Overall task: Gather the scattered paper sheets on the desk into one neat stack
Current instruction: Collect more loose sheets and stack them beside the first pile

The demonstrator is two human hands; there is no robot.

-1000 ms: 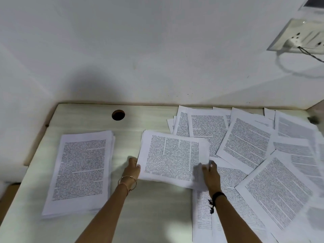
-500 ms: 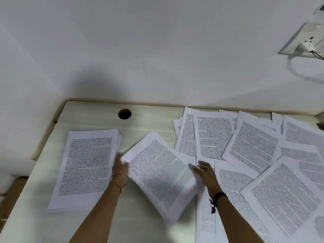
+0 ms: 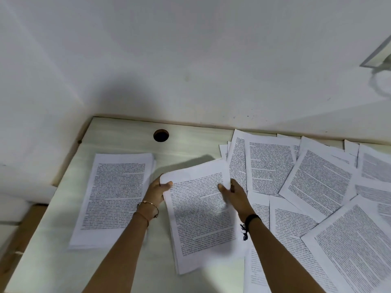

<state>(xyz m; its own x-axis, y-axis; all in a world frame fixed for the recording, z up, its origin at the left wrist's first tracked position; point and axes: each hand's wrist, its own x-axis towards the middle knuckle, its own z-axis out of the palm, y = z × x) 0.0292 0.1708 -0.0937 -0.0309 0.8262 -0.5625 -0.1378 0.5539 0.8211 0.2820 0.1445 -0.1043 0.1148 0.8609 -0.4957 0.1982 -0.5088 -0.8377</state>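
Turning from its slant of half a second ago, the held bundle (image 3: 201,214) is now lying lengthwise near the middle of the desk (image 3: 118,132), between the neat stack (image 3: 116,193) by the left edge and the scattered sheets (image 3: 317,182) toward the right edge; the left hand (image 3: 156,193) and the right hand (image 3: 237,197) are gripping its far corners.

Office or study corner: pale tabletop (image 3: 118,261) with cable hole (image 3: 161,135), printed sheets (image 3: 317,182), white wall (image 3: 190,60).
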